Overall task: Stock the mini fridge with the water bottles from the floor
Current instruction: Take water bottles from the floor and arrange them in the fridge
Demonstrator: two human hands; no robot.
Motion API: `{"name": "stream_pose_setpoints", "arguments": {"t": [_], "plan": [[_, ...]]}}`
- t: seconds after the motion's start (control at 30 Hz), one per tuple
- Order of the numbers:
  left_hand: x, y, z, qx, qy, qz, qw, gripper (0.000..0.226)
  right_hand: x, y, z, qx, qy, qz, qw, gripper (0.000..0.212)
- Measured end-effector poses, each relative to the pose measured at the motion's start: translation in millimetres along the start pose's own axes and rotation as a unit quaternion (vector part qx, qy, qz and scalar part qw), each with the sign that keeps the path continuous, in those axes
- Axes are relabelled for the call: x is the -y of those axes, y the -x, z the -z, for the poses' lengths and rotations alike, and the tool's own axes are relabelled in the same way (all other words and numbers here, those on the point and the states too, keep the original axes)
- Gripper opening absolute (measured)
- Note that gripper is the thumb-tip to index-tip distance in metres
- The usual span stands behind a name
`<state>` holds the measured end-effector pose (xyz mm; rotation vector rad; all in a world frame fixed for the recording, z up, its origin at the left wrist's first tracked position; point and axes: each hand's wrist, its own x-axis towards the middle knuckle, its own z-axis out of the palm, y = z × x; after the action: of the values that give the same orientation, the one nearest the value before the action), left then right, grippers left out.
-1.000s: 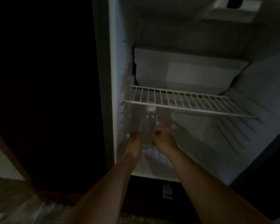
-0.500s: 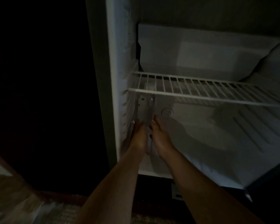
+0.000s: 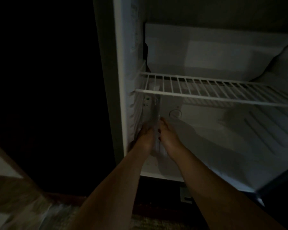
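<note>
The white mini fridge (image 3: 121, 67) stands open in dim light. A clear water bottle (image 3: 155, 113) stands upright on the fridge floor, close to the left inner wall, its top reaching under the wire shelf (image 3: 214, 95). My left hand (image 3: 145, 138) holds the bottle's left side and my right hand (image 3: 169, 138) holds its right side, fingers curled around the lower body. The bottle's base is hidden between my hands.
A round dial (image 3: 175, 113) sits on the back wall just right of the bottle. The ribbed fridge floor (image 3: 239, 146) stretches to the right. A plastic-wrapped pack (image 3: 45, 214) lies on the floor at the lower left. Darkness fills the left.
Both hands have pushed the bottle deeper into the fridge, under the wire shelf and toward the left wall. The camera has come closer.
</note>
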<state>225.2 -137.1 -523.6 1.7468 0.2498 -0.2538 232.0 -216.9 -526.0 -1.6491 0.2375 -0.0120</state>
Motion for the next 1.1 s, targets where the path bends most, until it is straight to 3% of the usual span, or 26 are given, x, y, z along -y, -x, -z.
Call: {"name": "stream_pose_setpoints", "arguments": {"t": [0.07, 0.23, 0.33, 0.5, 0.6, 0.8, 0.93, 1.1], "plan": [[9, 8, 3, -0.008, -0.092, -0.001, 0.996, 0.046, 0, 5, 5, -0.037, 0.077, 0.029, 0.996, 0.031], [6, 42, 14, 0.047, -0.125, -0.049, 0.99, 0.032, 5, 23, 25, -0.032, 0.248, 0.11, 0.962, 0.016], [-2, 58, 25, 0.084, -0.184, -0.045, 0.978, 0.031, 13, 37, 36, 0.001, 0.351, 0.128, 0.928, 0.031], [-7, 89, 46, 0.167, -0.255, -0.001, 0.952, 0.031, 31, 60, 38, 0.04, 0.457, 0.119, 0.88, 0.034], [-13, 105, 72, 0.192, -0.326, 0.01, 0.926, 0.024, 41, 77, 32, 0.06, 0.474, 0.104, 0.872, 0.026], [-28, 141, 129, 0.162, -0.423, 0.022, 0.891, 0.048, 58, 111, 3, 0.166, 0.489, 0.114, 0.849, 0.024], [-19, 169, 184, 0.159, -0.476, 0.026, 0.864, 0.041, 65, 137, -36, 0.256, 0.524, 0.139, 0.801, 0.019], [13, 205, 249, 0.132, -0.476, 0.052, 0.868, 0.026, 71, 175, -94, 0.345, 0.529, 0.182, 0.754, 0.021]]}}
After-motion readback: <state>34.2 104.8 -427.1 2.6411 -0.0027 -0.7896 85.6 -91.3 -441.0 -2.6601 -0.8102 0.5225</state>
